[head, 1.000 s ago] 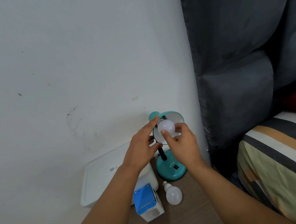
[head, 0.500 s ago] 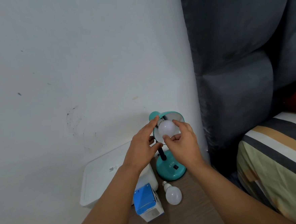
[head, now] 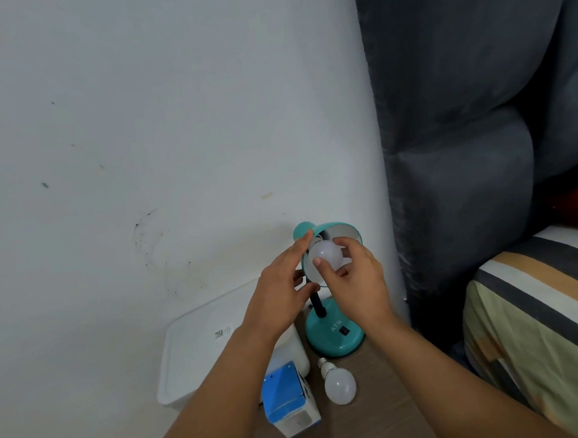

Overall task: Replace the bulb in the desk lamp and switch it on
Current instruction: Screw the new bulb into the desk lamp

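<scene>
A pale wall fills the upper left of the frame, a dark grey curtain [head: 461,104] hangs in the upper right, and a narrow brown desk [head: 370,418] runs up from the bottom edge between them.

The bulb [head: 326,255] sits just below the middle of the frame, in the mouth of the teal lamp shade [head: 341,230]. Its round end faces the camera and its neck points back into the shade toward the socket, which is mostly hidden, so I cannot tell how far it is screwed in. The long axis of the bulb runs up and away into the shade. The right hand [head: 357,282] comes at it from below and to the right, with thumb and fingers [head: 320,266] closed round the globe. The left hand [head: 282,284] is just left of the bulb, fingers loosely spread and curved, their tips at the shade's left rim; it looks to be steadying the shade, though whether it presses is hard to tell. The right hand is the one on the bulb, so any turning about that axis would fall to it.

Below, the black neck of the lamp drops to the round teal base [head: 335,335], which stands on the desk and carries a small dark switch [head: 345,331] on top, untouched. In front of the base a second bulb [head: 338,384] lies on its side, screw end pointing up-left. Left of it stands a blue and white box [head: 288,400], and behind that a white lidded bin [head: 201,355]. A striped bed [head: 544,320] fills the lower right.
</scene>
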Action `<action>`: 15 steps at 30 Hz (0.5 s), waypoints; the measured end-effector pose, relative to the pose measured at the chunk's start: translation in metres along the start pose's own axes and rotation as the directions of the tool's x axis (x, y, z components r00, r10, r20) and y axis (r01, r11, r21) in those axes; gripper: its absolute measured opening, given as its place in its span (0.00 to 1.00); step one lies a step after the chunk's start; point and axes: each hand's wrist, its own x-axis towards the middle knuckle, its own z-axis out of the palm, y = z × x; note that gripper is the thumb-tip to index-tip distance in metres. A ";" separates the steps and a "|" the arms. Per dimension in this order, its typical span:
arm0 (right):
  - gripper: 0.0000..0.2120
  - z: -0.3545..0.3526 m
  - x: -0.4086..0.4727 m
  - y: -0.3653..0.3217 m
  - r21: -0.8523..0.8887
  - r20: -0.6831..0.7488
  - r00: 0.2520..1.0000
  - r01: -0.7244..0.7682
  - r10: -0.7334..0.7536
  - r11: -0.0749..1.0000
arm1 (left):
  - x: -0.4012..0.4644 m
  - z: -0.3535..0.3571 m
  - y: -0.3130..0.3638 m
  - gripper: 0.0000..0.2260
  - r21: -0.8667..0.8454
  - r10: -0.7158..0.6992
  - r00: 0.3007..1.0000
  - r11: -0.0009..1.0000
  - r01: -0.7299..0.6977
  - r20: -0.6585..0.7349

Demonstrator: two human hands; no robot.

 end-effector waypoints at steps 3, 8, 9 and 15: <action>0.23 0.000 0.004 -0.002 -0.025 0.009 1.000 -0.009 0.009 1.000 | 0.000 -0.001 0.000 0.42 0.001 -0.008 1.000 1.000 0.008 -0.003; 0.29 -0.005 0.000 -0.001 -0.047 0.062 0.996 0.064 -0.061 0.997 | 0.001 0.000 -0.002 0.41 0.005 0.002 1.000 1.000 -0.002 -0.002; 0.30 -0.006 -0.001 -0.001 -0.058 0.071 0.995 0.075 -0.071 0.996 | 0.001 0.000 -0.002 0.41 0.001 0.005 1.000 1.000 -0.005 -0.003; 0.25 -0.004 0.001 -0.001 -0.063 0.086 0.996 -0.007 0.012 0.998 | 0.000 0.000 -0.004 0.40 0.026 0.014 1.000 1.000 -0.013 -0.002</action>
